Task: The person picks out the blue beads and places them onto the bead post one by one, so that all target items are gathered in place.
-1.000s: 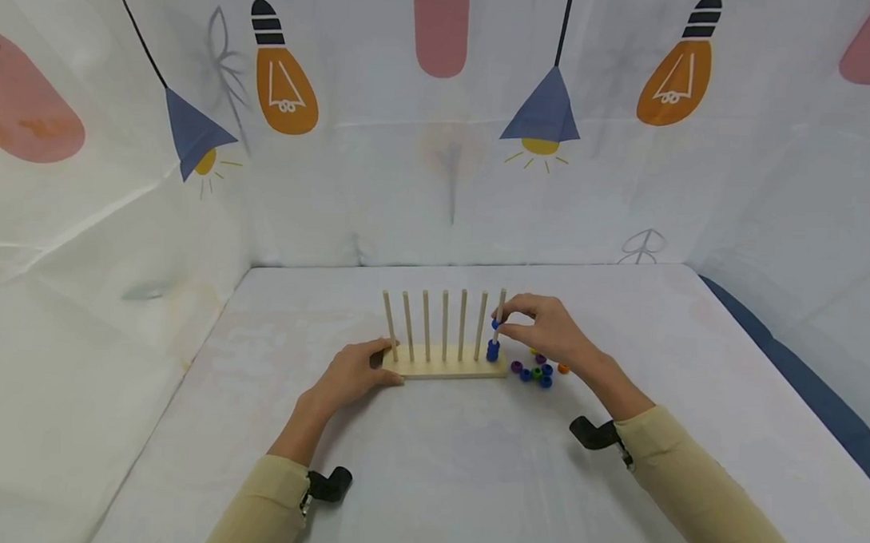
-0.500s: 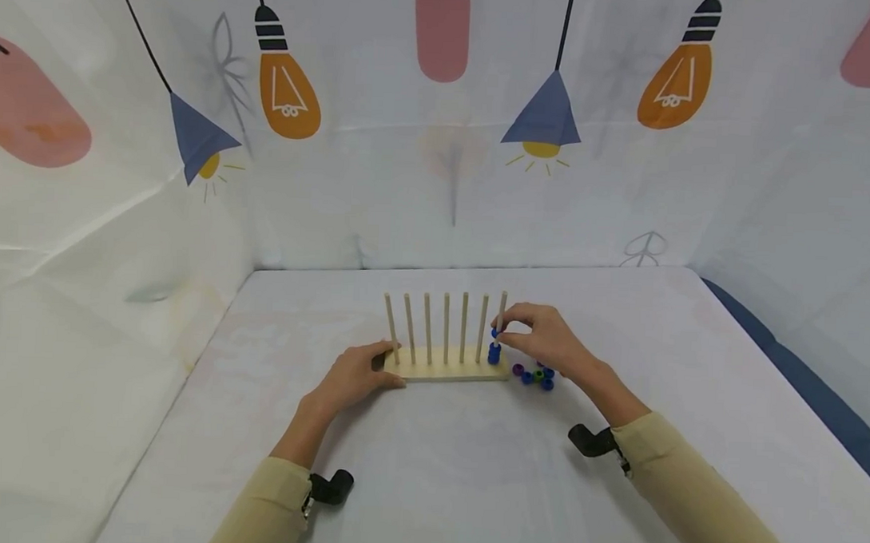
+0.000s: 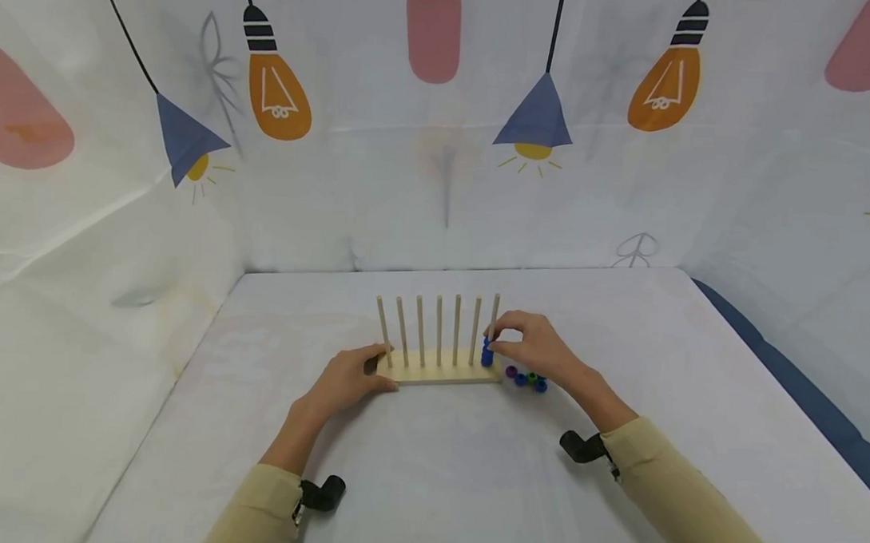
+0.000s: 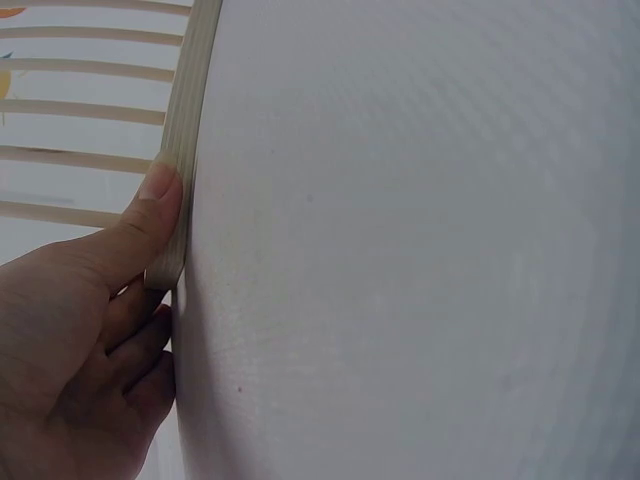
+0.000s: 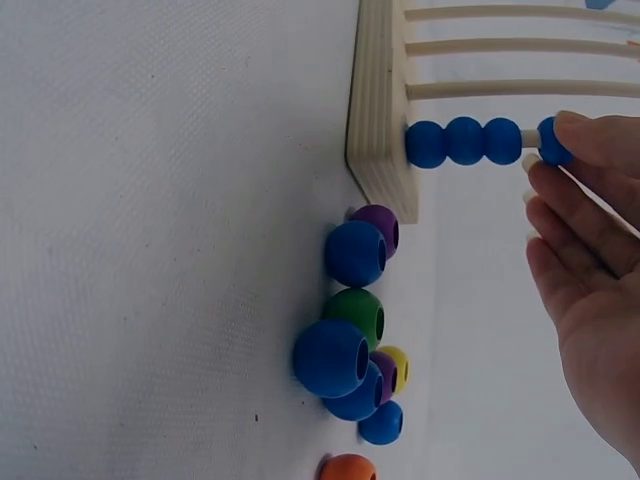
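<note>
Rack [image 3: 431,374] placed on table [image 3: 436,455], 7 rods upright. Left end gripped by left hand [image 3: 345,379], rack pinched between thumb on near edge and fingers on far side. Blue bead [image 5: 547,142] threaded on rightmost rod [image 3: 495,307], pinched by right hand [image 3: 540,343] between thumb and fingertip. Small gap seen below it, then 3 blue beads [image 5: 465,141] stacked down to the base. Loose beads [image 5: 331,358] scattered on table just right of rack. For a clean seat, bead should be kept square to the rod so the hole doesn't bind, rack kept braced, pinch eased only once the stack is met; loose beads shouldn't be brushed by the right wrist.
</note>
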### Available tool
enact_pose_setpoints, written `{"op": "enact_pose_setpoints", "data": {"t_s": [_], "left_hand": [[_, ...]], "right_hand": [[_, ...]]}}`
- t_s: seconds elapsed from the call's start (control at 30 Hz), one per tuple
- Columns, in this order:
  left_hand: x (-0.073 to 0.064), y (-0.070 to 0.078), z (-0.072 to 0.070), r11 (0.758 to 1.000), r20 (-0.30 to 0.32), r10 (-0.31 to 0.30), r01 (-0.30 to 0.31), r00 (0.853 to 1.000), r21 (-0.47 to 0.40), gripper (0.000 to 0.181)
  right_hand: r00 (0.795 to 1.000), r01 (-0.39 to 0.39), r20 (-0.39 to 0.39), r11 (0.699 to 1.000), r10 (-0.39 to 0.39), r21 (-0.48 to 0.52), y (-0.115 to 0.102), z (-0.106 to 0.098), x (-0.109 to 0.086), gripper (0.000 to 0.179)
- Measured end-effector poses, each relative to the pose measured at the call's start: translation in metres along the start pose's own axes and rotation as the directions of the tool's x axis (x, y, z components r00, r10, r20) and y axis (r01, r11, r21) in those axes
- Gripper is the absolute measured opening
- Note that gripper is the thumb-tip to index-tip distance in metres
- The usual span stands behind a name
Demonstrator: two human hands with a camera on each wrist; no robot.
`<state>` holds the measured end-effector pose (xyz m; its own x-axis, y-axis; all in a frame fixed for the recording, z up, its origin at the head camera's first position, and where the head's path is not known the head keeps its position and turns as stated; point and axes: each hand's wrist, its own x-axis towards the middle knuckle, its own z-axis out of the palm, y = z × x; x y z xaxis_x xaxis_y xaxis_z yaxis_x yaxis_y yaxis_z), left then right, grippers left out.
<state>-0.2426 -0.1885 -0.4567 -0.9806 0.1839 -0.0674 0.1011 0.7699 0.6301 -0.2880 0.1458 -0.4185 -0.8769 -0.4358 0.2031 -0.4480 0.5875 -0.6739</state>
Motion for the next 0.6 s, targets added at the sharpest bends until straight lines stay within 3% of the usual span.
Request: {"op": "enact_pose_setpoints", "data": {"t_s": [0.6], "left_hand": [[0.0008, -0.0001, -0.0002, 1.0, -0.004, 0.015, -0.015, 1.0, -0.011, 0.072]], "right_hand": [[1.0, 0.011, 0.0, 1.0, -0.011, -0.01, 0.0087, -0.0054, -0.0089, 0.017]]}}
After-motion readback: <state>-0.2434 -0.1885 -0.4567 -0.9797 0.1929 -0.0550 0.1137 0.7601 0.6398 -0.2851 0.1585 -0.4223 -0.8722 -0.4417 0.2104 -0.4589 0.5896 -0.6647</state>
